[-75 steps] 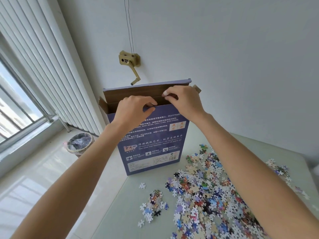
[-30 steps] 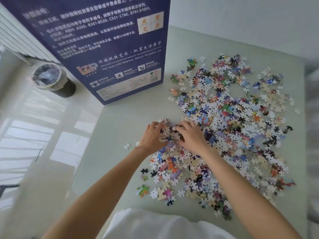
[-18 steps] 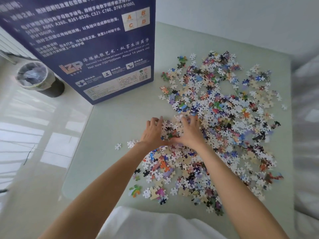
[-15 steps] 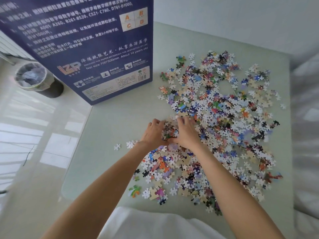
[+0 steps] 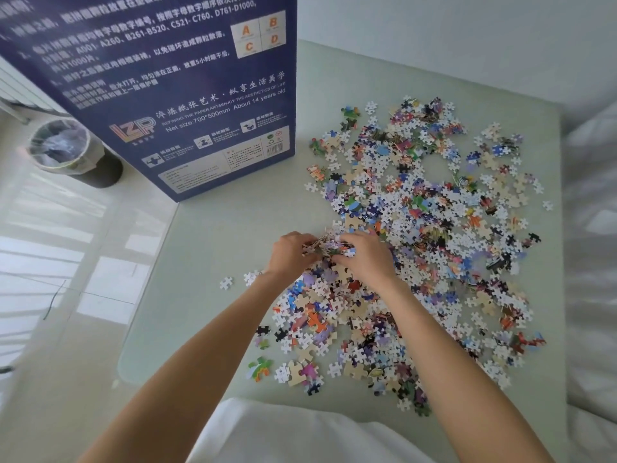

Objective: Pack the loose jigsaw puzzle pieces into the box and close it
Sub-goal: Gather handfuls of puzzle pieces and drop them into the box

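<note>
A pale green tabletop (image 5: pixel 207 228) carries a tall blue box (image 5: pixel 160 95) standing upright at its far left corner, printed face toward the viewer. Beyond the left edge, on the glossy floor, sits a dark waste bin (image 5: pixel 71 152) lined with clear plastic. Loose puzzle pieces (image 5: pixel 434 228) spread across the middle and right of the tabletop, with a few strays (image 5: pixel 226 282) lying apart toward the left edge. Both forearms reach in from the near edge. The left hand (image 5: pixel 288 253) and right hand (image 5: pixel 365 257) meet at the heap's left margin, fingers curled inward, together cupping a small clump of pieces (image 5: pixel 329 245) between them.
</note>
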`<state>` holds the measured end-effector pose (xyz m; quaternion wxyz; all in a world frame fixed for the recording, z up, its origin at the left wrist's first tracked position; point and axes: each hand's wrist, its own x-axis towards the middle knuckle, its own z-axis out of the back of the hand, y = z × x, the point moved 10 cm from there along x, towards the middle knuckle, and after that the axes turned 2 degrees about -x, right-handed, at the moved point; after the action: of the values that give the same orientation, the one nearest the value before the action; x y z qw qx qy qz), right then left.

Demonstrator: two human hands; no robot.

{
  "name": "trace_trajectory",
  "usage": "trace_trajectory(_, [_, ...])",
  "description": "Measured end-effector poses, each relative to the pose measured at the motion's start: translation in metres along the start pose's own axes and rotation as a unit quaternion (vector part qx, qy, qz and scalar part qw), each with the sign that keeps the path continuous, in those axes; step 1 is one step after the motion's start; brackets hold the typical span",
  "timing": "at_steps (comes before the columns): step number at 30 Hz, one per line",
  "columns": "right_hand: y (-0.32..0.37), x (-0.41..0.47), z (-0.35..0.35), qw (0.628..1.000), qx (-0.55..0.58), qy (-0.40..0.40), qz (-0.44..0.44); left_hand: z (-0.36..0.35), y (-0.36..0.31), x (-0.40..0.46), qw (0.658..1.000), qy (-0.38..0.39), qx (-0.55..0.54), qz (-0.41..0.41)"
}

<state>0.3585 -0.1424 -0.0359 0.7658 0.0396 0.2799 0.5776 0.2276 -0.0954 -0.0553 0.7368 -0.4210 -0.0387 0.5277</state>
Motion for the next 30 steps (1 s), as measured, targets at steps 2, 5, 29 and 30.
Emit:
trace_trajectory(2, [-0.005, -0.002, 0.004, 0.999, 0.031, -0.004, -0.005, 0.005, -0.002, 0.0, 1.0, -0.008, -0.01, 0.001])
trace_trajectory(5, [-0.012, -0.003, 0.014, 0.998, 0.057, -0.016, -0.01, 0.014, -0.001, 0.002, 1.0, -0.021, -0.011, 0.002])
trace_trajectory(29, [0.0, -0.025, 0.083, 0.974, 0.205, -0.091, 0.025, 0.138, -0.074, -0.056, 0.968, -0.168, -0.058, -0.175])
trace_trajectory(30, [0.006, -0.026, 0.093, 0.971, 0.221, -0.088, 0.04, 0.158, -0.087, -0.064, 0.957, -0.196, -0.066, -0.203])
